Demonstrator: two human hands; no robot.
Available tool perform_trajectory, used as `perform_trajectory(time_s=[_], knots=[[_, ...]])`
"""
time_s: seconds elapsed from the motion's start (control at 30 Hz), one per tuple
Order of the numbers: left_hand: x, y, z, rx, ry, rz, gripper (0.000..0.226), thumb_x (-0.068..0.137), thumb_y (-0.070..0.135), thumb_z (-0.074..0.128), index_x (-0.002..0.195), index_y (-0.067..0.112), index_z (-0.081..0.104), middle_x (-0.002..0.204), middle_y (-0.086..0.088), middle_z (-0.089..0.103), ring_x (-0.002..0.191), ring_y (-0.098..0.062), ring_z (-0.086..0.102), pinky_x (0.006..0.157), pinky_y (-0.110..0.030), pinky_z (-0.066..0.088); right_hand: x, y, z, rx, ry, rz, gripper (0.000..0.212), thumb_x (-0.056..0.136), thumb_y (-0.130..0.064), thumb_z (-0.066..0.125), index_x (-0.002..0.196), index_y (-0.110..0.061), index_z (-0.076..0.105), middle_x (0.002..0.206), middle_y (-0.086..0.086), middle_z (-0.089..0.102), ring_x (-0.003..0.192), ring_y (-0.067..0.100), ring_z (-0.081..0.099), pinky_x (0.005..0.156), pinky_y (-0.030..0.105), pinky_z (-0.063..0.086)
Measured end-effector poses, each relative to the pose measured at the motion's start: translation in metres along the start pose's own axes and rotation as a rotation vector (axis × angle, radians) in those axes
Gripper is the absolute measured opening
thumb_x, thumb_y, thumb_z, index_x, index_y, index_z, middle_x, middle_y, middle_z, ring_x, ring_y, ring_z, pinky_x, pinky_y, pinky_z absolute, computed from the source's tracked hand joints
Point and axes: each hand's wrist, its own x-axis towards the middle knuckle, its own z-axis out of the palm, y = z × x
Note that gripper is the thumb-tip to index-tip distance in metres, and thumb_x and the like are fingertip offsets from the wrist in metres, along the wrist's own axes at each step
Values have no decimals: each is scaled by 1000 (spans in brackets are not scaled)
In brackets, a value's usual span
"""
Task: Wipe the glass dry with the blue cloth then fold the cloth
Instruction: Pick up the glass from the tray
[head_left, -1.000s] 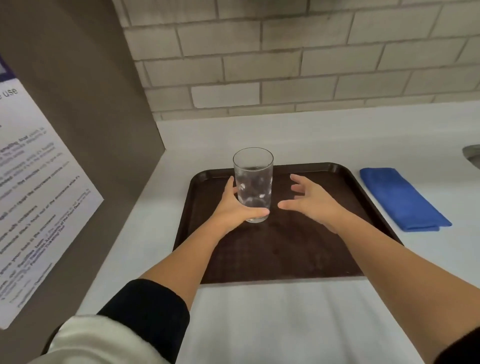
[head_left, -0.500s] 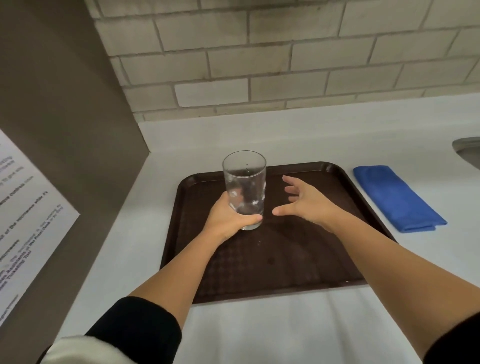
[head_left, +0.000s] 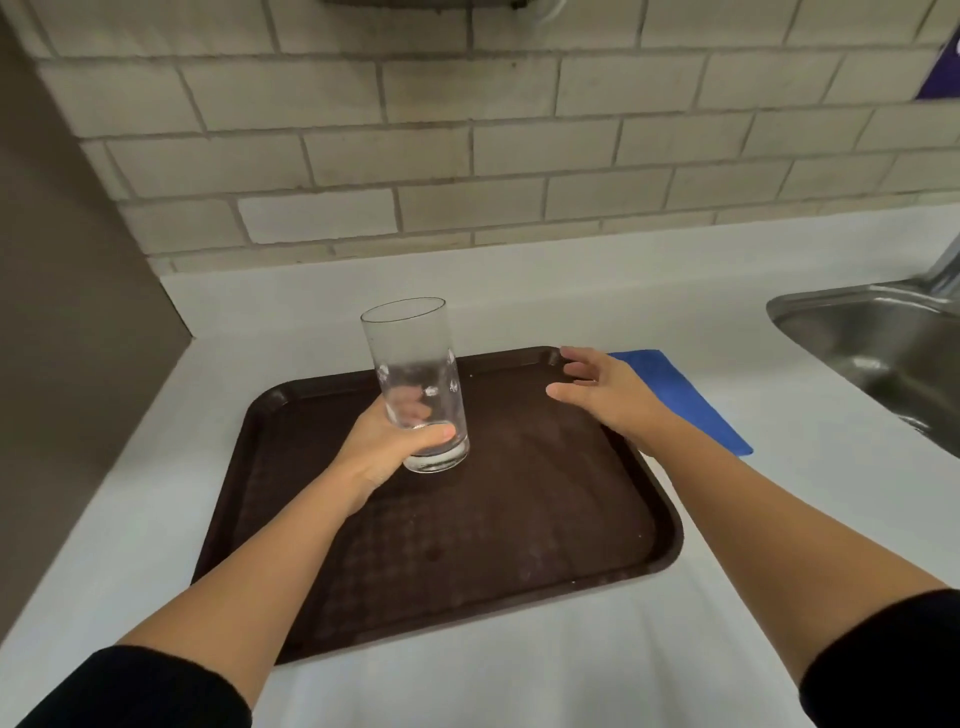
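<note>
The left hand (head_left: 387, 447) is wrapped around the lower part of the glass (head_left: 415, 382), thumb across the near side just above the base, fingers seen through the clear wall on the far side. The left forearm runs from the lower left edge up to it, bare to a black sleeve (head_left: 140, 691) near the elbow. The glass is a tall, straight-sided clear tumbler with a thick base; it leans slightly to the left. Whether its base touches the tray or is raised just above it cannot be told. Small bright spots show on its wall, possibly droplets.

The right hand (head_left: 605, 389) is empty and spread wide, palm turned left, fingers extended over the far right corner of the tray, beside the near edge of the blue cloth (head_left: 680, 397). It touches neither as far as can be seen. The right forearm is bare, with a black sleeve at the lower right edge.

The tray (head_left: 519, 545) is dark brown, rectangular with rounded corners and a raised rim, its floor finely textured. It lies on a white, smooth worktop (head_left: 571, 686). The blue cloth lies flat and folded on the worktop just right of the tray, partly hidden by the right hand. A stainless steel sink (head_left: 878, 343) sits at the right edge. Behind is a wall of pale brick (head_left: 467, 156). No legible writing is visible.
</note>
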Motion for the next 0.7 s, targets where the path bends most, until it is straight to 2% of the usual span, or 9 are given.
perform_trajectory(time_s=[0.17,0.23,0.43,0.53,0.63,0.7], knots=[[6,6,15,-89,-17,-38,47,67,17,79,107,25,55,102,2,62,101,-18,61,92,-34,48,-2,12,-31,-14,72,-4,55,85,-22,60,136,-19,40,138,9,48,126,21,47,92,26,38],[6,10,20,-132,-29,-52,44,68,13,78,104,25,56,102,0,62,102,-21,61,96,-38,47,0,19,-43,-52,115,-12,53,85,-19,60,135,-16,42,135,11,51,124,21,49,93,25,36],[-4,26,27,-264,-145,-121,49,72,14,73,117,16,55,109,-8,64,109,-31,60,101,-50,43,4,49,-75,-136,183,27,49,85,-11,59,132,-9,46,131,20,53,122,29,50,92,32,38],[-7,30,30,-353,-237,-128,54,71,16,73,121,11,55,113,-13,66,108,-30,62,99,-48,45,7,62,-83,-196,167,68,50,85,-10,60,132,-9,45,133,21,52,124,32,48,95,40,40],[-8,37,30,-420,-317,-121,48,59,22,74,105,15,62,93,-2,73,91,-19,68,84,-35,54,11,70,-85,-326,147,73,51,85,-15,59,133,-9,44,137,19,49,125,36,46,103,45,36],[-8,40,31,-481,-361,-125,53,52,24,77,103,16,63,89,-1,73,88,-18,68,79,-30,56,13,73,-85,-386,133,76,52,85,-17,60,133,-10,43,140,16,48,126,36,45,103,45,35]])
